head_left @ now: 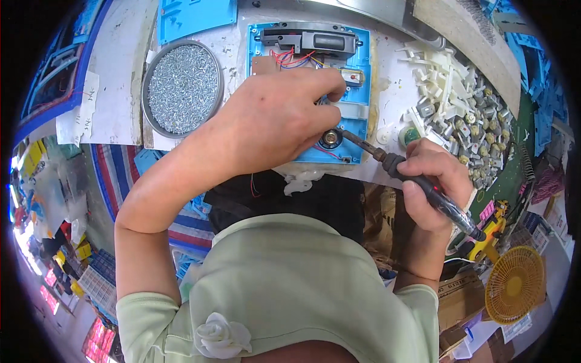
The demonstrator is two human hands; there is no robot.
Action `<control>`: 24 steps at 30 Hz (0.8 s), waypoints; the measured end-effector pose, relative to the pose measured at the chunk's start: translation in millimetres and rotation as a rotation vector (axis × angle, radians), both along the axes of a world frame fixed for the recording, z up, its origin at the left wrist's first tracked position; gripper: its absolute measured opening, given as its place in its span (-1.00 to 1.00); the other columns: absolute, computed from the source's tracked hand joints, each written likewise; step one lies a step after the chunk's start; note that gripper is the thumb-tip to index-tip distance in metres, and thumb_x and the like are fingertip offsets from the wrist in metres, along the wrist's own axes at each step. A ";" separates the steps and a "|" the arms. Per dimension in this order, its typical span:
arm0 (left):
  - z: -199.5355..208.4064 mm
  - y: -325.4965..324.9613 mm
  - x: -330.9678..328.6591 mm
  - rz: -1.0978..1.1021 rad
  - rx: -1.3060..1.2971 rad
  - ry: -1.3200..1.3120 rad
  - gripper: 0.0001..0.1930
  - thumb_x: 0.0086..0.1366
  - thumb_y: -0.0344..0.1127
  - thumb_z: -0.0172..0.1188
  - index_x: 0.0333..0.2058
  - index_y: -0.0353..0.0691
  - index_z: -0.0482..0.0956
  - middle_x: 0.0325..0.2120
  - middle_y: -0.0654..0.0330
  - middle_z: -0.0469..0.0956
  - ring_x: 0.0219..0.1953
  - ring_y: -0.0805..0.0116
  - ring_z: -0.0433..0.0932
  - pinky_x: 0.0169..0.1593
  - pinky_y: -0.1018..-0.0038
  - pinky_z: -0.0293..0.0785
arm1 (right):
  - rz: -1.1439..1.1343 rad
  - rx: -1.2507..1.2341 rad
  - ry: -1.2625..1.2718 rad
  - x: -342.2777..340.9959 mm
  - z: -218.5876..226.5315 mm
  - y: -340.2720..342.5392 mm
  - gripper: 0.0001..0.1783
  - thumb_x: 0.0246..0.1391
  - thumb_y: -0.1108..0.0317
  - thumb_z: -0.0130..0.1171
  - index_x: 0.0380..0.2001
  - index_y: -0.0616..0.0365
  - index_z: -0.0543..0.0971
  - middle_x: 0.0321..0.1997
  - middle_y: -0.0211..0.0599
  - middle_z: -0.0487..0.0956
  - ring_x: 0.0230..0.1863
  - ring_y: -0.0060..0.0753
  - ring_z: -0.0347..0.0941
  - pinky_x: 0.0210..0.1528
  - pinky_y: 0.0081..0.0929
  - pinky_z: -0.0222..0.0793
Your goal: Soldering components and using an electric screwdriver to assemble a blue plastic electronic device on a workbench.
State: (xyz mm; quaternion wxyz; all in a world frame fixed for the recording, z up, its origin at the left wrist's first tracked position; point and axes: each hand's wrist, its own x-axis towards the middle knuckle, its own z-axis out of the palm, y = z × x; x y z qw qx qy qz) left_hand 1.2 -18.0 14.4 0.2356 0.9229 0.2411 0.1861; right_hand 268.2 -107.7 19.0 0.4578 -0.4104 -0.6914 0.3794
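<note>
A light-blue plastic casing (358, 145) lies with its inner side up on the table in front of me. It holds a black module (321, 41), red, blue and yellow wires (292, 59), and a small round speaker (330, 138). My left hand (278, 115) is over the casing's left half, thumb and forefinger curled together; whatever they pinch is hidden. My right hand (437, 178) grips the dark handle of a soldering iron (433, 195). The iron's tip points left and rests at or just above the casing beside the speaker; exact contact cannot be told.
A round bowl of small metal screws (183, 88) stands left of the casing. On the right lies a heap of white plastic parts and small motors (463, 115), beside a green-topped round piece (410, 135). Another blue panel (196, 18) sits at the back. A yellow fan (514, 284) is at lower right.
</note>
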 end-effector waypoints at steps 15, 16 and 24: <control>1.8 0.4 0.1 -0.025 0.007 0.043 -0.79 0.01 -0.46 0.36 -0.36 -0.18 0.53 -0.10 0.16 0.52 -0.12 0.11 0.60 -0.21 0.27 0.59 | -0.106 -0.064 0.016 -0.3 10.4 -5.9 -0.78 -0.07 0.46 0.34 -0.30 0.32 0.66 -0.45 -0.17 0.62 -0.52 -0.38 0.48 -0.42 -0.50 0.36; 1.0 -0.4 -0.1 -0.019 0.012 0.041 -0.79 0.01 -0.46 0.36 -0.36 -0.18 0.54 -0.10 0.16 0.52 -0.11 0.11 0.60 -0.21 0.27 0.60 | -0.114 -0.058 0.032 0.4 9.8 -6.9 -0.78 -0.07 0.47 0.34 -0.30 0.33 0.65 -0.46 -0.17 0.61 -0.51 -0.37 0.48 -0.41 -0.50 0.36; -0.6 0.4 -4.3 -0.033 0.053 0.022 -0.80 0.01 -0.45 0.38 -0.36 -0.17 0.57 -0.10 0.17 0.55 -0.12 0.11 0.62 -0.23 0.27 0.61 | -0.178 -0.128 0.127 8.6 15.3 -21.7 -0.71 -0.06 0.43 0.33 -0.27 0.41 0.61 -0.48 -0.18 0.52 -0.47 -0.36 0.40 -0.32 -0.44 0.34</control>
